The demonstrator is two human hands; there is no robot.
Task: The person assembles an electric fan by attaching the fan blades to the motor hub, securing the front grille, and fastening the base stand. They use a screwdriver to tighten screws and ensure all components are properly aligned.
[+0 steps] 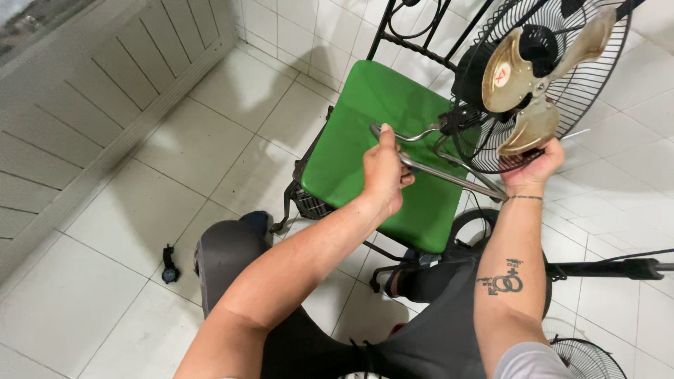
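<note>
My left hand [385,172] is closed around the grey metal bracket [449,177] of a fan, above a green chair seat [365,133]. My right hand [535,167] grips the lower rim of the black wire fan guard [597,91]. The fan's dusty brass-coloured blades [533,77] sit in front of the guard, with the black motor [470,74] behind. The fan head rests tilted over the right side of the seat.
The chair has a black wrought-iron frame [411,35] and stands on white floor tiles. A small black part [170,267] lies on the floor at left. A black pole [611,269] and another wire guard [586,358] lie at right. A panelled wall [84,105] runs along the left.
</note>
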